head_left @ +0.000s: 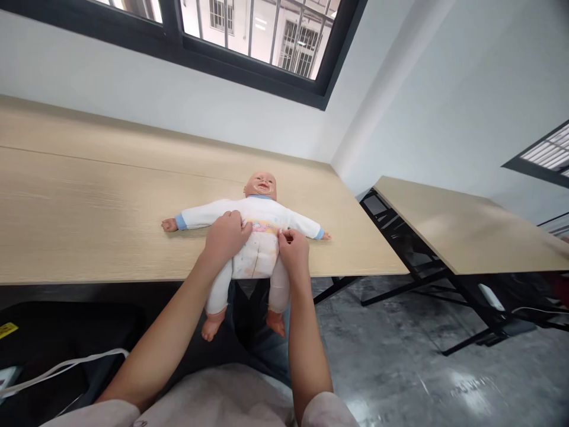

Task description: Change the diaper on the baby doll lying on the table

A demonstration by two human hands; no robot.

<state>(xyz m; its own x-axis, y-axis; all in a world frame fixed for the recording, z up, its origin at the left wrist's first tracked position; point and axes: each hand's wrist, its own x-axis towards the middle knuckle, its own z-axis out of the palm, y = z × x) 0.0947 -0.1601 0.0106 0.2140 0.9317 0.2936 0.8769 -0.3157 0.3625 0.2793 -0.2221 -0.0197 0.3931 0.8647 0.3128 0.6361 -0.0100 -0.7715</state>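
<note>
A baby doll [263,207] in a white top with blue cuffs lies on its back, arms spread, legs hanging over the table's near edge. Around its hips sits a white diaper [255,255] with a colourful waistband [264,227]. My left hand [226,237] is closed at the waistband's left side, thumb against the front and the other fingertips partly hidden. At the opposite side, my right hand [294,250] pinches the diaper's edge between thumb and forefinger, where a bit of white shows.
The doll lies on a light wood table [89,225] against the wall below a window [267,35]. A second table [480,225] with black folding legs stands to the right, past a gap. At lower left are a black case or seat [66,332] and a white cable [80,360].
</note>
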